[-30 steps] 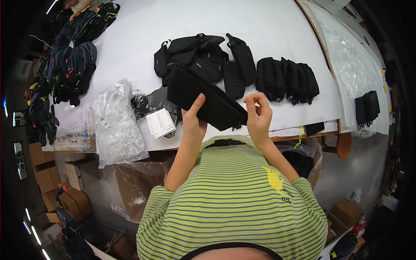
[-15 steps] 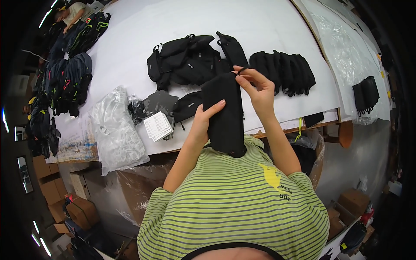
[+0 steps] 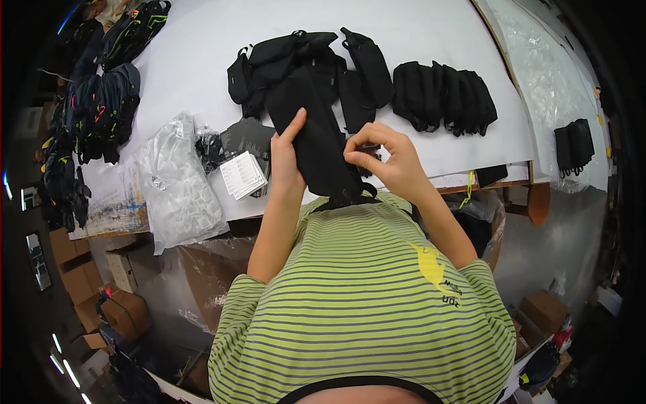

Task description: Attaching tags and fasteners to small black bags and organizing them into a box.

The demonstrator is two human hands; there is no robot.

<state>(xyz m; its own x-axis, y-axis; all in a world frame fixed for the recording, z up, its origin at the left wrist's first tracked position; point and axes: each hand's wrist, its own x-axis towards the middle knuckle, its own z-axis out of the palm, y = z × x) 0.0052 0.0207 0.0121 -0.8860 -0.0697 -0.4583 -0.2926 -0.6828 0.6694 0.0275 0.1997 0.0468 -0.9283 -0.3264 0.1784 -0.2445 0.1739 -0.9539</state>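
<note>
A long, black fabric pouch (image 3: 316, 138) leans at a slant in front of my chest, its lower end against my shirt. My left hand (image 3: 288, 165) grips its left side, thumb lying across the front. Beside the pouch's right edge is my right hand (image 3: 389, 160), thumb and forefinger pinched together; whatever is between them is too small to make out. Beyond the pouch lies a heap of similar black pouches (image 3: 286, 54) with strap loops. A single pouch (image 3: 369, 67) rests at the heap's right side.
A row of black pouches (image 3: 444, 97) lies to the right on the white table (image 3: 444, 34). At the left are a clear plastic bag (image 3: 178, 188), a stack of white printed cards (image 3: 242, 175) and dark backpacks (image 3: 104, 111). Cardboard boxes (image 3: 126, 316) stand on the floor.
The pouch's top has swung left and away from me. My right hand has left the loop at its upper end and come down along the right edge.
</note>
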